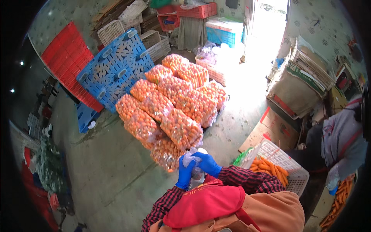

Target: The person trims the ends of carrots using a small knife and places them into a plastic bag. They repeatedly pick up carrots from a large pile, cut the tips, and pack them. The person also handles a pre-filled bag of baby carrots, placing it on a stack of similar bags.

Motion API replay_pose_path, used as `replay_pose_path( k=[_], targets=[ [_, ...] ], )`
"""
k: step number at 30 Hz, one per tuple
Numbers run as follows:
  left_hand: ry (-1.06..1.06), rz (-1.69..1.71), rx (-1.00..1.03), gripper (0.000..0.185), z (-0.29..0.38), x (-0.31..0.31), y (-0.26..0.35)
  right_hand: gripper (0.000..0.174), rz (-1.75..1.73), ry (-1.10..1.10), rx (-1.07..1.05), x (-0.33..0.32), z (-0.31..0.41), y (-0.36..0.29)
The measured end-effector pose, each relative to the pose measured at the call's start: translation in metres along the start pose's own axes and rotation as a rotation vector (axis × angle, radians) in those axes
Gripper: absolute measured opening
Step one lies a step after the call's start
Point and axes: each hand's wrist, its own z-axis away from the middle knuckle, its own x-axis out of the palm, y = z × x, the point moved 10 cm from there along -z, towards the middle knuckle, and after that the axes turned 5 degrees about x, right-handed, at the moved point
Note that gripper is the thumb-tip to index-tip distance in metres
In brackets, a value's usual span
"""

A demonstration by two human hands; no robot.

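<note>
My left hand (185,173), in a blue glove, grips a bunched clear plastic bag (191,159) from its left side. On the bag's right side my right hand (208,164), also blue-gloved, has its fingers closed on the same plastic. Part of the bag hangs below the hands, near the red apron (205,203); what it holds is hard to make out. Just beyond the hands lie stacked clear bags of carrots (182,127). A white plastic crate (282,159) with loose carrots (269,168) stands to the right of my right forearm.
A blue plastic pallet (116,69) leans beside a red one (69,63) behind the bags. Flattened cardboard (269,127) lies right of the stack. Another person (342,136) is at the far right, near more carrots (337,204). A bright doorway (269,26) is at the back.
</note>
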Motion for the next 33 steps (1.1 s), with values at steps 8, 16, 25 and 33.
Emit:
replay_pose_path(
  k=[8,16,25,33],
  targets=[
    [-0.037,0.117,-0.209,0.068,-0.169,-0.008,0.002,0.037,0.691,0.982,-0.795,-0.250,-0.168,-0.267],
    [0.211,-0.061,-0.276,0.063,-0.217,-0.080,-0.030,0.079,1.649,0.717,-0.060,-0.340,-0.483,-0.117],
    [0.468,-0.302,-0.540,0.041,-0.175,-0.200,-0.145,0.075,0.465,0.078,0.446,-0.075,-0.346,0.312],
    [0.295,-0.944,-0.172,0.054,-0.352,-0.270,-0.171,0.092,-0.809,0.468,1.345,0.035,-0.203,0.438]
  ],
)
